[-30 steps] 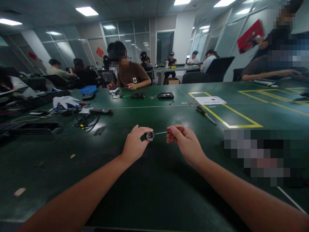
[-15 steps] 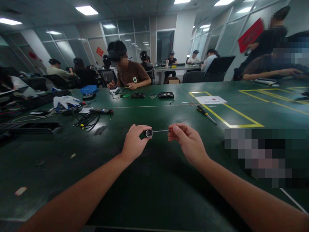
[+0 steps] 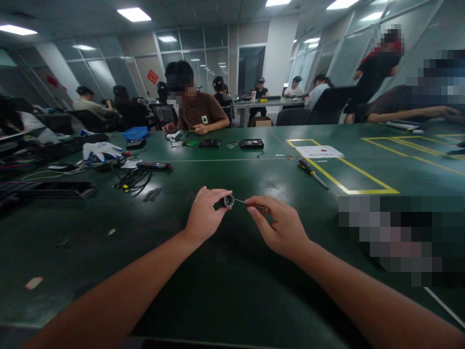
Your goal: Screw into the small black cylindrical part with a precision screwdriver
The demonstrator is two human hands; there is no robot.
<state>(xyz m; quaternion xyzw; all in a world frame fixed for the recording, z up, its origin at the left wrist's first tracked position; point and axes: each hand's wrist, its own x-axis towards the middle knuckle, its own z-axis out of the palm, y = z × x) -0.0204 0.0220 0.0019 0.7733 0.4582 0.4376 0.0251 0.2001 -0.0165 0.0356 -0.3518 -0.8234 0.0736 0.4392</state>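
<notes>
Between the thumb and fingers of my left hand [image 3: 205, 215] is a small dark round part [image 3: 228, 200], its open, light-rimmed end turned toward me. My right hand [image 3: 281, 223] pinches a slim screwdriver [image 3: 262, 209] with a brownish handle. Its thin metal shaft points left to the rim of the round part. Whether the tip touches the part is too small to tell. Both hands are held above the green table [image 3: 218, 281].
A larger black-and-yellow screwdriver [image 3: 313, 173] lies ahead on the right, near a paper sheet [image 3: 319, 151]. Left are black cables [image 3: 134, 180], a pen-like tool [image 3: 154, 166] and white gloves [image 3: 101, 151]. Across the table sits a person [image 3: 205, 109] near dark devices [image 3: 251, 144].
My right hand has shifted its hold on the slim screwdriver, whose handle now shows, and moved slightly left. The shaft now slopes more. My left hand still holds the round part.
</notes>
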